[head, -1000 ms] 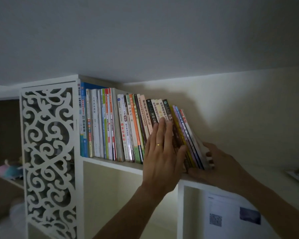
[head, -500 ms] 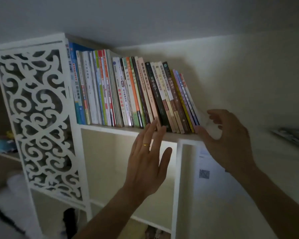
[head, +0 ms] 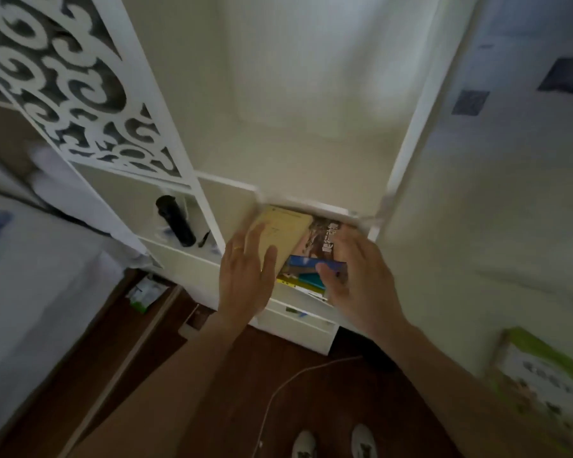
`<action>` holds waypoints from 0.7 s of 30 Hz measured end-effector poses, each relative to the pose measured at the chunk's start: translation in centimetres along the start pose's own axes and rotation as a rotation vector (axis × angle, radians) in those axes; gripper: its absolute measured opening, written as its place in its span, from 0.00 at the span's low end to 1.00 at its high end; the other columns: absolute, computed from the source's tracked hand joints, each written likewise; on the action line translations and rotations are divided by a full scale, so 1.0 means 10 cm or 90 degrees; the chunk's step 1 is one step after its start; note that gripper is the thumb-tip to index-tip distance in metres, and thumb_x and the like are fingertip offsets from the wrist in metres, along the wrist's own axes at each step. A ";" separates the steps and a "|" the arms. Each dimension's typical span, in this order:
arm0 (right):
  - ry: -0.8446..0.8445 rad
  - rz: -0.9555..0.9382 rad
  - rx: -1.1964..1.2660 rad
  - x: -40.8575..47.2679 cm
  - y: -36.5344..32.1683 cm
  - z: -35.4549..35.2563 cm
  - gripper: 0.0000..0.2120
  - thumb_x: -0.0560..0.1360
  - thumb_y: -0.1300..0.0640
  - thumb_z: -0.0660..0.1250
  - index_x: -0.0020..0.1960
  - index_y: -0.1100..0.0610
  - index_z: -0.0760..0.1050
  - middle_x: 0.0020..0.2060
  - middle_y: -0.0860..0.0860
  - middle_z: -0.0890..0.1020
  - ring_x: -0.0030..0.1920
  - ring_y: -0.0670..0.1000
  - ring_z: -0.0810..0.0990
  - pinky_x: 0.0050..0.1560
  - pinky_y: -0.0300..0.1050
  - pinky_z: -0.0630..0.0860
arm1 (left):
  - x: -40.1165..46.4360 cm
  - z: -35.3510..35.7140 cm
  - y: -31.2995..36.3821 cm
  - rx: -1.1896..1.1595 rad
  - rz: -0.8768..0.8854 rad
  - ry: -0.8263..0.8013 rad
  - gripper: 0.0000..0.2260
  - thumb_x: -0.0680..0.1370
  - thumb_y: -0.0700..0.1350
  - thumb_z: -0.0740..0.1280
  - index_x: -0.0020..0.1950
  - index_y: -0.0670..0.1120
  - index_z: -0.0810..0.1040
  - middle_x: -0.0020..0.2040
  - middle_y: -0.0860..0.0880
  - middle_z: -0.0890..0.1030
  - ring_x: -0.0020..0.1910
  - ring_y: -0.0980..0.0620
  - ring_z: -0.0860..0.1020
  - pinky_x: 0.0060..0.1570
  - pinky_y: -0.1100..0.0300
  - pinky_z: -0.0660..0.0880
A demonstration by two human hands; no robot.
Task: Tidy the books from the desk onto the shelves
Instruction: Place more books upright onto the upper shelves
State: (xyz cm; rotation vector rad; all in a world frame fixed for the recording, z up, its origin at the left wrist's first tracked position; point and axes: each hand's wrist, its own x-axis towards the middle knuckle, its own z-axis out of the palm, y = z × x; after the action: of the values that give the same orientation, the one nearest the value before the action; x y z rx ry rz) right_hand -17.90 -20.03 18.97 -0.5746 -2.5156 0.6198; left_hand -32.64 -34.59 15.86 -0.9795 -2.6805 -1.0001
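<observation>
Yellow-covered paperbacks (head: 280, 233) sat stacked in the low white shelf cubby (head: 315, 206), left hand (head: 245, 276) flat and released, right hand (head: 361, 276) loosely curled, grip unclear, so I'd square the stack before lifting.

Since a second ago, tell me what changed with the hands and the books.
Both hands left the top-shelf row and dropped to a low compartment. The left hand now lies flat on a yellow book; the right hand reaches over a blue book. Neither grips anything, as before. The top row is out of view.
</observation>
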 end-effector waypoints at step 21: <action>-0.359 -0.077 -0.459 1.00 1.02 1.62 0.17 0.70 0.54 0.75 0.56 0.54 0.75 0.49 0.55 0.81 0.48 0.57 0.81 0.47 0.51 0.78 | 0.83 0.94 -1.13 -0.683 -0.761 -0.118 0.04 0.80 0.38 0.70 0.54 0.39 0.78 0.49 0.43 0.82 0.41 0.51 0.82 0.40 0.62 0.82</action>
State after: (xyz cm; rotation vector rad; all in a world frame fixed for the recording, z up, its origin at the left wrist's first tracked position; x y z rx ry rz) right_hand -31.75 -11.92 4.52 -0.5234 -3.2790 -0.2472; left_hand -45.03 -30.77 5.02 0.8115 -2.6322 -2.7440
